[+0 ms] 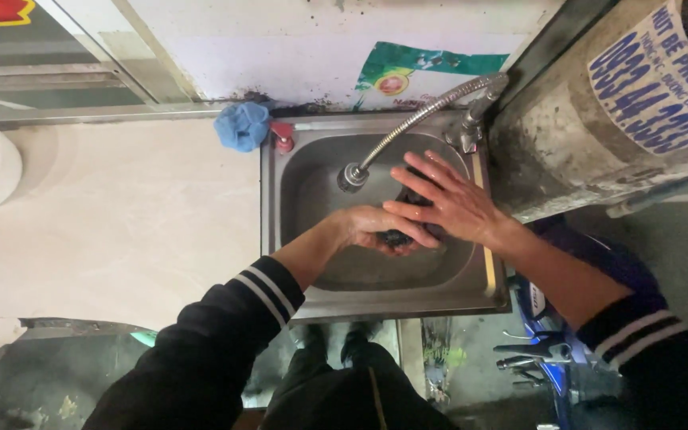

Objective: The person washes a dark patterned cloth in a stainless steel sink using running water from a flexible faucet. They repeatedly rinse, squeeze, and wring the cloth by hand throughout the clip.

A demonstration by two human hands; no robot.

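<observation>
Steel sink basin (304,191): left hand (372,227) cupped under small dark object (398,236); right hand (443,203) flat, fingers spread, pressing on top, below flexible metal faucet hose (408,127)

Small dark object (404,236) between two hands, over the sink basin

It is black and wet-looking, mostly hidden; it rests in the cupped left palm, under the flat right fingers. Its shape cannot be told.
</observation>
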